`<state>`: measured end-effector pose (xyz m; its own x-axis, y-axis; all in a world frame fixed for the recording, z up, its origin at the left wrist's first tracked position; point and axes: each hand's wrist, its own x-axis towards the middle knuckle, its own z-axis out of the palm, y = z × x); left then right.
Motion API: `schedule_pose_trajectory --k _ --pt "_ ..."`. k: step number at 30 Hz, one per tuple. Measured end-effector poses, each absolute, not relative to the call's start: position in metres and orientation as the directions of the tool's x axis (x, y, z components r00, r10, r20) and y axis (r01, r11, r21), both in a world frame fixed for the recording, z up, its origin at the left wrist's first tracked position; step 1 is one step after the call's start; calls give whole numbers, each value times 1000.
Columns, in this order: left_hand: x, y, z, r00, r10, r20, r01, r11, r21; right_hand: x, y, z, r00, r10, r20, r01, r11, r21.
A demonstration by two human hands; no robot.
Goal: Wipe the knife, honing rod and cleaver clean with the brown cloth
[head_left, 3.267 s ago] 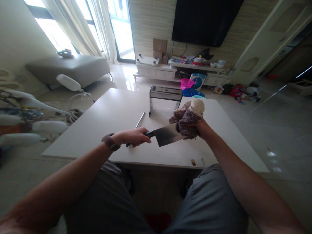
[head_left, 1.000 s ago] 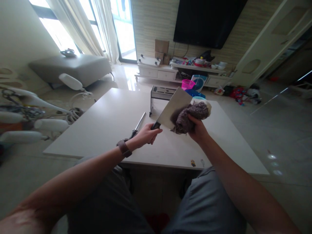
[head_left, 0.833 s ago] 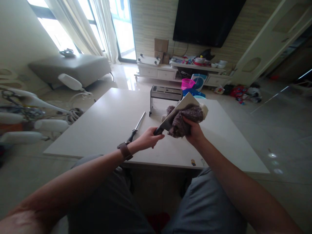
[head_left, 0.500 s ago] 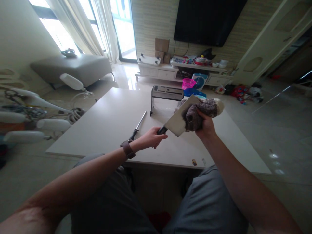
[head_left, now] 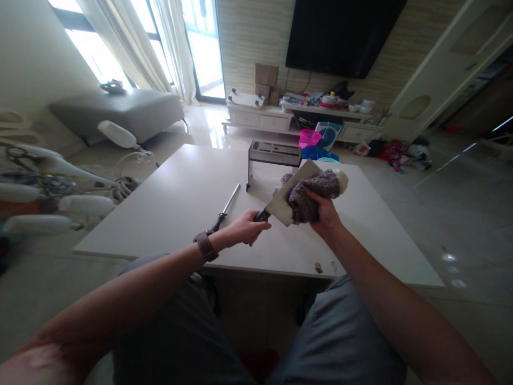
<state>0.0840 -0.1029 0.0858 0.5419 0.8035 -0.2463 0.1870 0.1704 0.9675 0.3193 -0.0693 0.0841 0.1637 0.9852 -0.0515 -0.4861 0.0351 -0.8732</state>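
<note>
My left hand (head_left: 250, 227) is closed around the black handle of a cleaver (head_left: 284, 206), whose wide blade points up and to the right above the table. Bunched in my right hand (head_left: 325, 214) is a brown and white fluffy cloth (head_left: 316, 191), pressed against the face of the blade. The cloth covers part of the blade and hides some of my right fingers. Left of the cleaver, a sharpening steel (head_left: 229, 203) with a black handle lies on the white table (head_left: 172, 187), partly behind my left wrist. Behind the cleaver stands a knife block (head_left: 274, 160) with a slotted dark top and clear sides.
Two small stickers or flat bits (head_left: 318, 267) lie at the table's near edge. Past the far edge are a pink basket (head_left: 309, 138) and a blue item (head_left: 320, 152). A lamp with white shades (head_left: 86, 205) lies at the left. A low TV cabinet (head_left: 272, 122) stands by the wall.
My right hand and the cloth have moved left and slightly down along the blade, toward the handle. The cleaver has shifted slightly left with my left hand.
</note>
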Motion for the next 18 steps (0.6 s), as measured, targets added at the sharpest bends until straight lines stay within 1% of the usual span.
schedule_pose_trajectory --k 4,7,9,14,18 --pt "85 -103 84 561 783 -269 185 198 962 327 -62 84 184 981 -68 -492 32 -870" --pt "86 -103 85 576 772 -269 204 183 962 347 -54 89 211 977 -14 -473 89 -877" --pt "87 -104 86 589 759 -278 217 183 959 359 -49 92 232 973 -3 -471 110 -875" --pt "84 -104 90 590 753 -291 236 184 954 368 -49 93 238 969 -66 -512 68 -857" --pt "83 -102 89 561 785 -264 196 184 963 349 -56 94 223 970 -97 -552 44 -833"
